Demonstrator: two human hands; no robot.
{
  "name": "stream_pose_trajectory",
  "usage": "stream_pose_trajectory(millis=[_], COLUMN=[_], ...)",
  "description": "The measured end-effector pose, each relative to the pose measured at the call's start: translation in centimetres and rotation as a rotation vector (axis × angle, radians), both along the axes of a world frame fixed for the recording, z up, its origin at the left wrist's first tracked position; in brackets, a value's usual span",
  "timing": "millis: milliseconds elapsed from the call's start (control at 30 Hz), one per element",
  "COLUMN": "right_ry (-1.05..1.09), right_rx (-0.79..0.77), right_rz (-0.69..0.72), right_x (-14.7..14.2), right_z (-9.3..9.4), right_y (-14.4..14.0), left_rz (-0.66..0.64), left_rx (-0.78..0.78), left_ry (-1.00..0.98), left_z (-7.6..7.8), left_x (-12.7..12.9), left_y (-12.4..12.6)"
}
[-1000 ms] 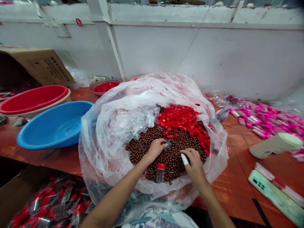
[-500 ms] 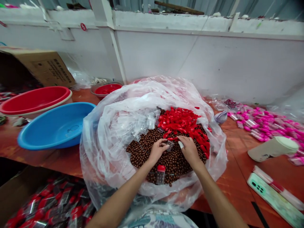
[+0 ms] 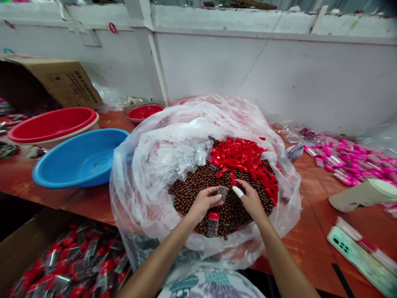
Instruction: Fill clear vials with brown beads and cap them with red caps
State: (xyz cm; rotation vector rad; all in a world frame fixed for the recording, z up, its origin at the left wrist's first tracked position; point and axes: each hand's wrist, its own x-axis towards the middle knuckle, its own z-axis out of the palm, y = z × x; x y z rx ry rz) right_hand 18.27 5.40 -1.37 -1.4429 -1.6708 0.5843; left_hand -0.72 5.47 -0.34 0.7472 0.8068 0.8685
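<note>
In the head view my left hand (image 3: 204,201) pinches a small clear plastic container (image 3: 223,193) between thumb and fingers. My right hand (image 3: 250,200), with a white cover on one finger, is closed on a small red plastic piece (image 3: 233,178) just right of the container. Both hands are over a heap of small round brown balls (image 3: 201,177). Behind them lie a pile of red plastic pieces (image 3: 238,151) and, to its left, a pile of clear containers (image 3: 176,157). A red-capped container (image 3: 213,224) stands in the balls near my left wrist.
A crumpled clear plastic bag (image 3: 133,165) surrounds the heap. Blue (image 3: 80,161) and red (image 3: 52,124) basins stand left, above a carton of red-capped containers (image 3: 77,260). Pink-capped containers (image 3: 356,159), a cream tumbler (image 3: 359,196) and a phone (image 3: 359,256) lie right.
The container in my left hand has come up and apart from the red pieces. My right hand has drawn slightly back, a red piece now pointing away from its fingertips. The view has shifted a little.
</note>
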Motion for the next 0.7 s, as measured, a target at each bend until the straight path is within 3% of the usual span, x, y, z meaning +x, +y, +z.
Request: stream_pose_trajectory(millis=[133, 300, 533, 700], right_ry=[0.316, 0.289, 0.571, 0.592], right_rx=[-0.154, -0.128, -0.278, -0.336], right_rz=[-0.015, -0.084, 0.057, 0.111], right_x=[-0.5, -1.0, -1.0, -0.7], right_z=[0.9, 1.7, 1.1, 1.3], right_y=[-1.3, -2.0, -2.2, -2.9], left_rz=[-0.001, -0.014, -0.047, -0.041], left_rx=[-0.008, -0.043, -0.051, 0.036], left_ry=[-0.024, -0.048, -0.029, 0.01], left_z=[0.3, 0.2, 0.6, 0.9], left_x=[0.0, -0.1, -0.4, -0.6], left_y=[-0.3, -0.4, -1.0, -1.2])
